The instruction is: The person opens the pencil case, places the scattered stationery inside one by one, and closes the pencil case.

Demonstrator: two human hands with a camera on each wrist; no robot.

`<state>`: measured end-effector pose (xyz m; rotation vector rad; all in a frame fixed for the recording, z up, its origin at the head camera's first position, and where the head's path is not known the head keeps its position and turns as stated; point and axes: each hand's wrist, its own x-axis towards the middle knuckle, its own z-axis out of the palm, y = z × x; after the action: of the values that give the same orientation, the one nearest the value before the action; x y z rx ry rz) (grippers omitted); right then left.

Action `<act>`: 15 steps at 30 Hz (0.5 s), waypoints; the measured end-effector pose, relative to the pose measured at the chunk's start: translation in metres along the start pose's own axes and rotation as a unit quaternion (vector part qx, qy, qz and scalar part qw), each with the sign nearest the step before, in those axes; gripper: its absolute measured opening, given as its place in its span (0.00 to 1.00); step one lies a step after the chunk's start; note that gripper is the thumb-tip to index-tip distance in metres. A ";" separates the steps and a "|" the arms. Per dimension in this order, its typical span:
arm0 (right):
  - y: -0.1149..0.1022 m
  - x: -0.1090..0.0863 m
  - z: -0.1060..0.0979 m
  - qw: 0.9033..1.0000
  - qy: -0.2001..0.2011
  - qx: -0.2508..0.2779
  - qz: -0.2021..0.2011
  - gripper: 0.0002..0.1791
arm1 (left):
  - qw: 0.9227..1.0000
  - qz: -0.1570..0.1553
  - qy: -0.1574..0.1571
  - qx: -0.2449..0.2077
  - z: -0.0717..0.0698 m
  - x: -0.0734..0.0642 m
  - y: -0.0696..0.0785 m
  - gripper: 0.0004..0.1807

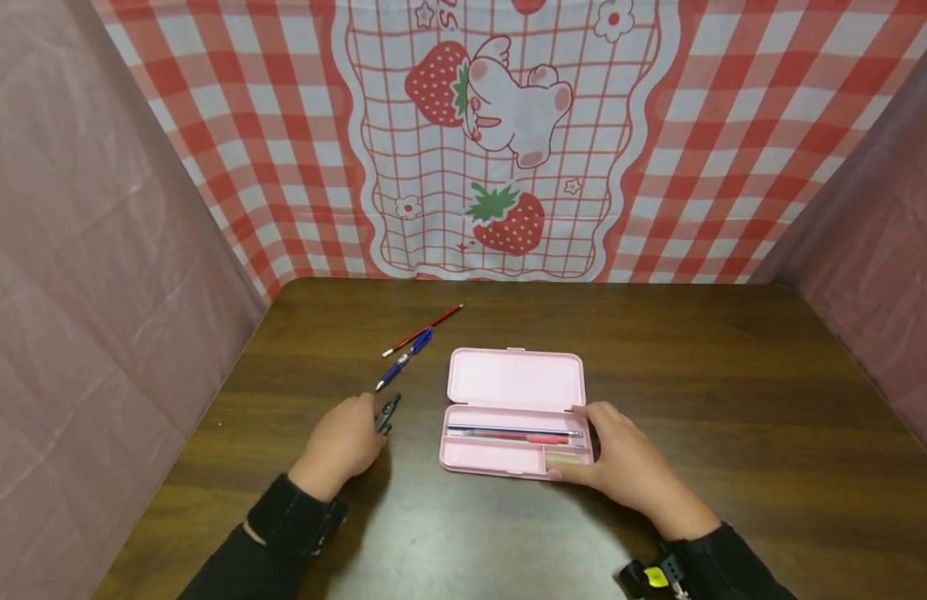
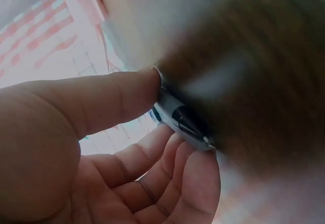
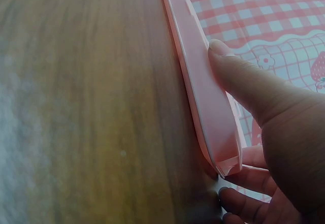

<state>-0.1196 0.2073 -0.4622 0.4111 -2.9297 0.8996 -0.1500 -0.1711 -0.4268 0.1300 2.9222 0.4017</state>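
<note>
Head view: I am watching two bare hands working over a brown wood-grained table [image 1: 681, 367]. The left hand [image 1: 343, 437] is closing its fingers about a small, slender, dark grey tool, compass-like in shape [image 1: 387, 415], at the left of the table. The right hand [image 1: 624, 458] is gripping the right end of an open, oblong, pale pink pencil case [image 1: 516, 379], thumb at the near edge, fingers at the hinge side. The case is lying right of the tool, well apart, its lid leaning back on the far side. Inside, a slim dark stick [image 1: 508, 430] and a thin red pen [image 1: 548, 439] are lying in the long far compartment; a beige block [image 1: 563, 458] is sitting in the small near-right one. Beyond the left hand, a blue pen with a pale tip [image 1: 405, 359] and a thin red pencil [image 1: 437, 322] are lying close together, slanting.

Left wrist: this view is revealing the grip hidden from above: thumb and fingertips pinching the tool, its pale metallic and black parts showing. The background is blurring.

Right wrist: here the outer side of the case is showing, thumb pressing along it, fingers curling round its end corner. The contents are showing only from the head.
</note>
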 end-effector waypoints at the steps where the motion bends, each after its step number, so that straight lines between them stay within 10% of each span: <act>1: 0.000 0.000 0.000 1.000 0.000 0.001 0.000 0.52 | 1.000 -0.002 -0.003 -0.002 0.000 0.001 0.000 0.20; 15: -0.002 -0.001 -0.002 1.000 -0.010 0.002 0.007 0.54 | 1.000 0.007 -0.016 0.002 -0.002 0.003 0.005 0.18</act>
<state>-0.1178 0.2071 -0.4591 0.4023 -2.9543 0.9078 -0.1533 -0.1665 -0.4244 0.1575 2.8924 0.3911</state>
